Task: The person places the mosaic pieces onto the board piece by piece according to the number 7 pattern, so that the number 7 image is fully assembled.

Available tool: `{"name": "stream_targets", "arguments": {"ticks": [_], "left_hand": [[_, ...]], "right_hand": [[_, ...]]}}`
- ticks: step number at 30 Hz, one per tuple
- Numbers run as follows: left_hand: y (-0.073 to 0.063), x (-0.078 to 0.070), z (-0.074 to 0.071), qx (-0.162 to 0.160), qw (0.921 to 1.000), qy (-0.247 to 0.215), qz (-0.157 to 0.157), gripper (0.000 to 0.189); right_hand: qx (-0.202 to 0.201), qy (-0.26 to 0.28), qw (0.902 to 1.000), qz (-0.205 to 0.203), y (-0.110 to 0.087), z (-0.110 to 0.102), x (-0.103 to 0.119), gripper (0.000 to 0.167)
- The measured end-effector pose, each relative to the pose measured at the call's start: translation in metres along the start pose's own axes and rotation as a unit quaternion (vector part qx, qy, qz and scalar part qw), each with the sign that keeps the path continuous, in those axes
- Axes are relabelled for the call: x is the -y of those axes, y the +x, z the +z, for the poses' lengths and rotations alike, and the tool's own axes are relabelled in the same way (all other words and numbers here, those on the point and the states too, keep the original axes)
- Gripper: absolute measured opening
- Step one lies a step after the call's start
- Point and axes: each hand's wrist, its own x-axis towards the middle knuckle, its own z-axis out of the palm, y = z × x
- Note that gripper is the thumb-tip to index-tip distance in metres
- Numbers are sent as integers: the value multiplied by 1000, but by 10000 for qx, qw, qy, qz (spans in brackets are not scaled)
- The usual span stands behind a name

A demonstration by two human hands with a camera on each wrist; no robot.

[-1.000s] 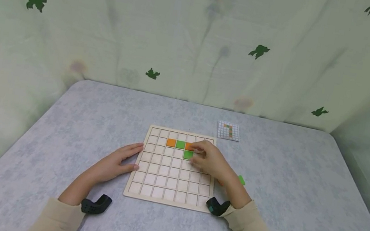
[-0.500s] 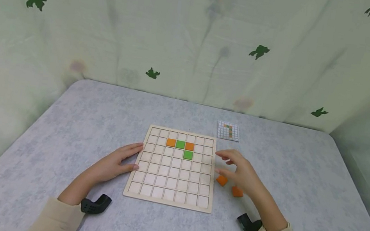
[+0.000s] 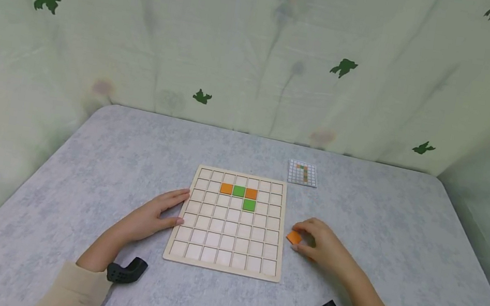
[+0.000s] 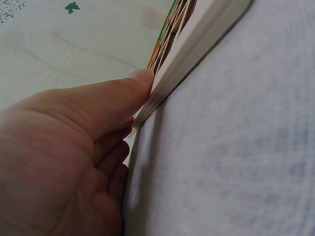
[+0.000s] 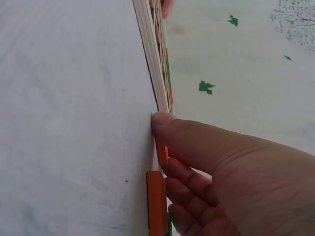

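A square wooden grid board point(image 3: 201, 265) lies on the table with orange and green tiles in its upper cells. My left hand point(image 3: 153, 218) rests at the board's left edge, its fairly straight fingers and thumb touching the rim. To the right of the board, my right hand point(image 3: 323, 245) has thumb and fingertips at opposite edges of an orange tile point(image 3: 293, 237), pinching it at the table. A second orange tile point(image 5: 157, 202) lies beneath that hand, nearly hidden in the head view. Part of a green tile point(image 5: 170, 225) shows behind it in the right wrist view.
Behind the board's far right corner lies a small pattern card point(image 3: 303, 173) with a printed grid and coloured squares. A pale curtain point(image 3: 241, 43) with green bird shapes hangs behind the grey-blue table point(image 3: 402, 238). A dark wrist device point(image 3: 127, 270) sits by each cuff.
My right hand has left the green tile on the board, moved right past the edge, then come down to the loose orange tile with thumb and fingers closer together. The left hand stays still.
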Motion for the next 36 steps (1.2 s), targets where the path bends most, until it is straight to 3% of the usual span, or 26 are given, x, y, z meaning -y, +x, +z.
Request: {"name": "stream_targets", "arguments": {"ticks": [9, 14, 20, 25, 30, 36], "left_hand": [[0, 0, 0, 31, 10000, 29, 45, 66], [-1, 0, -1, 21, 10000, 30, 39, 66], [0, 0, 0, 26, 10000, 27, 50, 66], [0, 0, 0, 33, 10000, 51, 50, 66], [0, 0, 0, 42, 10000, -12, 70, 66], [0, 1, 0, 47, 9999, -55, 75, 66]], "right_hand": [[-49, 300, 9989, 368, 6, -1, 8, 34], [-452, 562, 9974, -61, 18, -2, 20, 33], [-527, 1479, 9876, 46, 37, 8, 38, 31], [-497, 1781, 9827, -14, 54, 23, 45, 30], [-194, 1702, 9852, -18, 66, 39, 43, 27], [-28, 848, 9959, -301, 69, 46, 44, 22]]}}
